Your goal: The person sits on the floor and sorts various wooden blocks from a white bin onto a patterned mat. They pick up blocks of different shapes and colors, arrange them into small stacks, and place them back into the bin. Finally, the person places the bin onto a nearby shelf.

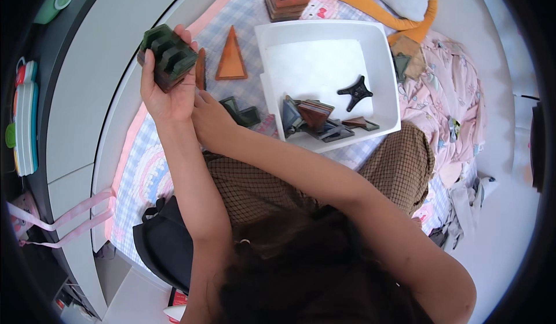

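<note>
My left hand (170, 95) is raised at the upper left, its fingers and thumb wrapped around a stack of translucent green and brown plastic tiles (169, 54). The green top layers have a notched outline. My right hand (215, 122) crosses low beside my left wrist, which partly hides its fingers; whether they hold anything is hidden. Just above those fingers is a narrow orange tile (200, 68), partly covered by my left hand. A tall orange triangular tile (232, 61) lies to its right. Dark green tiles (243, 113) rest on the quilt to the right of my right hand.
A white plastic bin (328, 27) contains mixed tiles (317, 117) and a black star-shaped piece (356, 92). Behind it stands a stack of brown-orange square tiles (286, 2). More tiles (408, 61) lie by pink fabric (447, 98). A black bag (163, 241) lies at the lower left.
</note>
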### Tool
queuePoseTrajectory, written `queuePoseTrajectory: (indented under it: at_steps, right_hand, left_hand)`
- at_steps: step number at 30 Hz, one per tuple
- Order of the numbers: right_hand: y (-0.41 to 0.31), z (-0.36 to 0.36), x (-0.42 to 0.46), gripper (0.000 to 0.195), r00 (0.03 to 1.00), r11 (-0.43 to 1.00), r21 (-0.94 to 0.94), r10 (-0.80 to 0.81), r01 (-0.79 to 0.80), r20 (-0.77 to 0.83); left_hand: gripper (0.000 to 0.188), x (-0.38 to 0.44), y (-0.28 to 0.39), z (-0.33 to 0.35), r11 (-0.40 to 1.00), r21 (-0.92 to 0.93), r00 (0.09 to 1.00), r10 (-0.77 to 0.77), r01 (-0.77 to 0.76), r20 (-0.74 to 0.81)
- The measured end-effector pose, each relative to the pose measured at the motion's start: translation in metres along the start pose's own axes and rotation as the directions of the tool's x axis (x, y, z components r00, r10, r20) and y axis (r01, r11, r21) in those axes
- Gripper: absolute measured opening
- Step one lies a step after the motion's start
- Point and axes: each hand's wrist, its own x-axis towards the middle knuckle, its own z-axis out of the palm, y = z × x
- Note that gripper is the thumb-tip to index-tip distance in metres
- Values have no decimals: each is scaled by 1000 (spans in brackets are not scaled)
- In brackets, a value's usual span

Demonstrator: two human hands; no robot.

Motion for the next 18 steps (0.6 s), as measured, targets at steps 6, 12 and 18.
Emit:
queuePoseTrajectory:
  at_steps: [6, 12, 18]
  right_hand:
    - [55, -134, -85, 41, 857, 849, 116, 512, -515, 56]
    - [84, -148, -143, 39, 556, 547, 125, 770, -828, 315]
    - [103, -155, -163, 33, 521, 288, 549, 787, -784, 331]
  left_hand:
    - [49, -3, -33, 12, 987, 88, 991, -131, 131, -12]
    - [40, -2, -63, 15, 954, 123, 961, -276, 274, 3]
    - [42, -6, -73, 15, 930, 208, 952, -307, 301, -3]
